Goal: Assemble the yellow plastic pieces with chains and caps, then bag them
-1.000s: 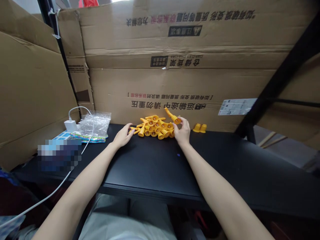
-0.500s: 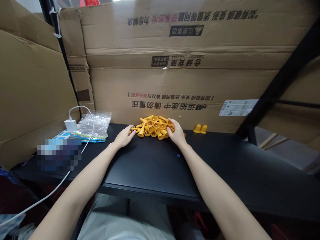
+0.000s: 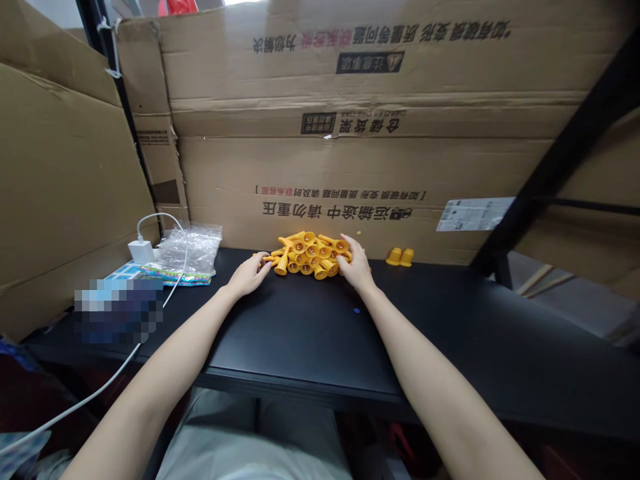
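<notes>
A heap of yellow plastic pieces (image 3: 313, 252), shaped like small funnels or trumpets with flared ends and narrow stems, lies at the back of the black tabletop. Several flared mouths face me. At the heap's left end, my left hand (image 3: 249, 274) rests with fingers curved and thumb apart, touching the stems that stick out there. My right hand (image 3: 357, 268) cups the right end, thumb and fingers spread against the pieces and hiding some of them. Neither hand lifts anything. Farther right, two yellow cup-shaped pieces (image 3: 400, 257) stand side by side by the cardboard.
A cardboard sheet (image 3: 310, 160) rises behind the heap, another at the left. On the left lie a clear plastic bag (image 3: 193, 250), a white charger (image 3: 141, 251) with its cable, and a blurred-out object (image 3: 119, 310). A black frame post (image 3: 545, 160) slants at the right.
My right hand has shifted very slightly, its fingers a little farther right and more of the upper right piece showing. My left hand and the heap stay nearly as they were.
</notes>
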### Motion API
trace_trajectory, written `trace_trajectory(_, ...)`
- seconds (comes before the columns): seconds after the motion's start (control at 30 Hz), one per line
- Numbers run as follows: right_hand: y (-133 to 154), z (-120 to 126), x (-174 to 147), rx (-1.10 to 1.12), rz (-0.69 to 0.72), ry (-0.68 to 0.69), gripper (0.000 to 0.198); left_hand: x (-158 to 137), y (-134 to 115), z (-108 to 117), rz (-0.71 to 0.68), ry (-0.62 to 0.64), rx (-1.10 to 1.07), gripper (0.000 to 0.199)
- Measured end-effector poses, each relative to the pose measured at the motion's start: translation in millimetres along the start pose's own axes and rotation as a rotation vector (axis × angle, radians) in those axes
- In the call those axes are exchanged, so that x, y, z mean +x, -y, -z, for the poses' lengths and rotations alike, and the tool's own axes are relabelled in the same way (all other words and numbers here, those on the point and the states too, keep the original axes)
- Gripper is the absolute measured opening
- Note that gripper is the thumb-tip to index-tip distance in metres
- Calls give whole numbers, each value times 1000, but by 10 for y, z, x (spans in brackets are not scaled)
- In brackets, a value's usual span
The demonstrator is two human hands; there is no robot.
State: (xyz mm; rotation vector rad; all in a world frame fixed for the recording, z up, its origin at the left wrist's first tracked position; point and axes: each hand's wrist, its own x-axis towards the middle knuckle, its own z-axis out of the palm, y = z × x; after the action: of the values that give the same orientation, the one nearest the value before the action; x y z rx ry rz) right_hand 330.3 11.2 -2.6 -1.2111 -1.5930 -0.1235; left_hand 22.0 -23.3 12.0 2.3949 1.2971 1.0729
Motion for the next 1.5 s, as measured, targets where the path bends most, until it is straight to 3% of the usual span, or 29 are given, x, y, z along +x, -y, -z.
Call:
trace_trajectory(0.13,-194,118,11,-20,-107,-203,49,2,0,0,1,-2,9,33)
trace_trajectory(0.27,-568,291,-24,-101,-443,-355,41,8,4,-6,-5,7,13,31)
trace_trajectory(0.33,-735,367,-27,-141,-659,-385,36,8,0,-9,-3,9,15,31)
trace_trajectory(0.4,-858,421,-4,-166,-759,-363,33,8,-6,-12,-4,14,13,31)
trace_trajectory(0.63,-1093,465,162,-266,-813,-216,28,31,58,-44,-34,22,140,25)
trace_trajectory(0.8,-1188,498,236,-469,-871,41,32,9,139,-61,129,65,346,41)
trace_trajectory(0.93,-1155,519,279,-520,-894,138,33,-33,153,-58,254,134,403,54)
trace_trajectory(1.07,-1089,509,288,-601,-895,216,33,-33,132,-35,321,227,407,52)
trace_trajectory(1.23,-993,503,234,-594,-863,183,34,-14,77,-6,325,247,472,46)
trace_trajectory(1.4,-880,523,187,-491,-855,-88,31,-7,22,13,344,211,518,31)
trace_trajectory(1.5,-813,530,162,-477,-821,-157,28,-4,31,24,341,192,518,23)
